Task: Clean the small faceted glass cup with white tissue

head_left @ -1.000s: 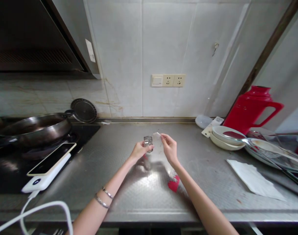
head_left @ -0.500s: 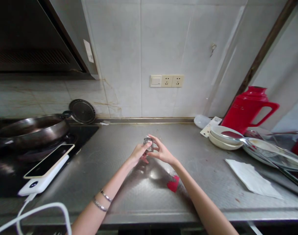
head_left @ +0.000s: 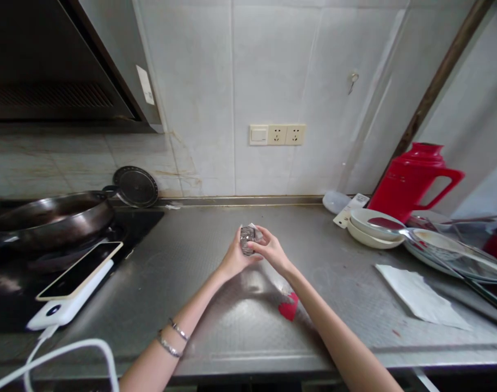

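Observation:
Both hands meet over the middle of the metal counter around a small shiny grey object with a dark streaked pattern. What kind of thing it is, I cannot make out. My left hand cups it from the left and below, fingers closed round it. My right hand grips its right side, with the thumb across the front. A pale bit shows at its top right, between the fingers. Nearer me, a red heart-shaped piece with a jagged top lies on the counter, by my right forearm.
On the left, a pan sits on the black stove, with a phone on a white power bank and its cable in front. To the right are a red thermos, stacked bowls, plates with utensils and a paper napkin.
The grey object has turned, so its streaked face shows more. My left thumb has left its front and moved to its left side, while my right thumb now lies across it.

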`<state>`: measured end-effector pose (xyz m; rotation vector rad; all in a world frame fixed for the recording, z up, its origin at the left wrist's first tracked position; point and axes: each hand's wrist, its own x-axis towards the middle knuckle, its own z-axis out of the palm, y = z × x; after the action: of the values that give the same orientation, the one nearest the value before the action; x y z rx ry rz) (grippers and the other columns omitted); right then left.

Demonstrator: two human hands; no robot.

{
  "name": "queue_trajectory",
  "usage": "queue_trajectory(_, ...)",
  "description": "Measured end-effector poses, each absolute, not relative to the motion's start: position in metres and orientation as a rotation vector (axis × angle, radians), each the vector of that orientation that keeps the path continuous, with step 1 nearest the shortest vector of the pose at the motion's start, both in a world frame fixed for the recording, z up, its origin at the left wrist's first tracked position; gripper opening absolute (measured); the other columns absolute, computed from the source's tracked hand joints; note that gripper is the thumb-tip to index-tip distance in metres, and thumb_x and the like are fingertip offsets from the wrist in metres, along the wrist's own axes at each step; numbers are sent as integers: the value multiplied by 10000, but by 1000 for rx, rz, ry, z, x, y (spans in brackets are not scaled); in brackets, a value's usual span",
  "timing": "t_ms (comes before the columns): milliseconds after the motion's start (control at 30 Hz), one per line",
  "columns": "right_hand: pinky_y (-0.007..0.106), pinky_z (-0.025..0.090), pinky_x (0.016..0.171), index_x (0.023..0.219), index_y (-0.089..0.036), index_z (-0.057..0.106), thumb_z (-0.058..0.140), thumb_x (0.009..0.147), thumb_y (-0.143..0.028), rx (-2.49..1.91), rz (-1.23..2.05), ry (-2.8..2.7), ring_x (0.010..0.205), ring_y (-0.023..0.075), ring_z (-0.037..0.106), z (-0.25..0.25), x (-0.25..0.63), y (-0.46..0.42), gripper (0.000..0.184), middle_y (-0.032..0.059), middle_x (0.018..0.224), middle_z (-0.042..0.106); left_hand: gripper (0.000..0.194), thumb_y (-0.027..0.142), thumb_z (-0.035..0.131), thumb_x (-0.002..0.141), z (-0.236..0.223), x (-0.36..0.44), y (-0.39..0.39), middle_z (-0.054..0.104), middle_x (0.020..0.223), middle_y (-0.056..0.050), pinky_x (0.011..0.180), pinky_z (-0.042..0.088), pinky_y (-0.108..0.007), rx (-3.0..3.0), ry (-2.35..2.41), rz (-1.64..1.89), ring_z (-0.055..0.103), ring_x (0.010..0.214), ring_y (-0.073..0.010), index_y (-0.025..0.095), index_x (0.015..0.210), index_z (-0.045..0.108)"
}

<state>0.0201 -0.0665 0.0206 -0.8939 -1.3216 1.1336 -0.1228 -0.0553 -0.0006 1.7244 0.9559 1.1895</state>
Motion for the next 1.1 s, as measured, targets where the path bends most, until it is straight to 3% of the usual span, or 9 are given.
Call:
queue_trajectory(133,263,565,636,1184,-219,606,639,776,-467,-884,1108,-1333,883,189,663,16,20,-64,479,88,1144,664,823,269,786,632,0,-121,-58,620,1195,-127,967,457,-412,1782,1074,1276,618,1059,-243,194,1329,354)
queue_trajectory(233,269,566,617,1119,-216,651,518,842,-523,-962,1108,-1284,914,196,651,11,25,-56,435,84,1143,662,830,220,775,618,2,-121,-61,621,1179,-113,944,468,-396,1801,1091,1278,615,1057,-241,201,1325,340)
queue_trajectory(433,358,542,747,921,-146,716,568,790,-499,-1029,800,-1248,849,232,661,8,33,-45,405,99,911,730,822,177,772,589,-2,-114,-69,563,1255,-118,1004,412,-393,1923,1066,1274,551,1156,-260,195,1310,376)
queue_trajectory(700,338,517,844,978,-217,717,481,902,-347,-907,589,-1561,932,217,681,25,28,-67,280,47,977,746,815,128,749,569,-4,-113,-69,568,1212,-101,973,420,-401,1908,1104,1263,555,1122,-263,197,1302,400)
queue_trajectory(967,370,518,905,1073,-260,696,438,906,-251,-865,444,-1702,1027,217,671,26,21,-80,307,38,1092,721,750,136,757,548,-6,-113,-65,616,1069,-66,862,474,-345,1748,1133,1310,608,964,-212,181,1228,444)
queue_trajectory(1100,342,530,865,1038,-253,706,441,906,-256,-846,468,-1748,1000,217,682,27,19,-82,296,38,1055,733,624,175,755,568,-10,-112,-61,623,967,-30,800,485,-324,1628,1211,1323,611,895,-192,190,1127,476)
